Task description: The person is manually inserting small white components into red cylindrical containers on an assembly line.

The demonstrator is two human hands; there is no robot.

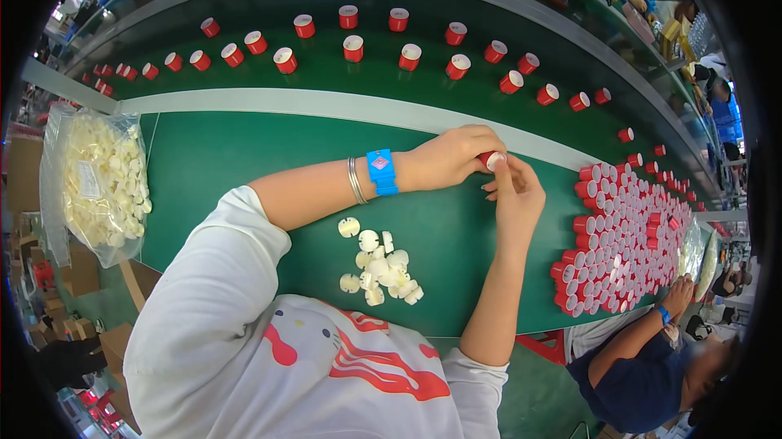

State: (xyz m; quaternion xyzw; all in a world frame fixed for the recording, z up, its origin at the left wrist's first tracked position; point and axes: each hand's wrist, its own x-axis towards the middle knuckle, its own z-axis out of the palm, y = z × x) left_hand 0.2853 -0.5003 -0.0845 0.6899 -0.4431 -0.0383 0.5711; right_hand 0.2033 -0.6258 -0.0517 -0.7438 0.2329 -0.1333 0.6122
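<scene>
Over the green table, near its far edge, my left hand (458, 152) is closed round a small red cup (487, 157) with a white top face. My right hand (519, 193) meets it from the right, thumb pressed on the white face and other fingers curled close by. Whether a separate white piece sits in the cup is too small to tell. Nearer to me, left of my right forearm, lies a loose pile of cream-white notched discs (380, 266).
A clear plastic bag (102, 182) of similar discs stands at the left. Many red cups (623, 239) crowd the table's right side. Beyond a pale rail (326, 105), more cups (353, 49) stand spaced on a dark green belt (244, 85). A co-worker (643, 366) sits at right.
</scene>
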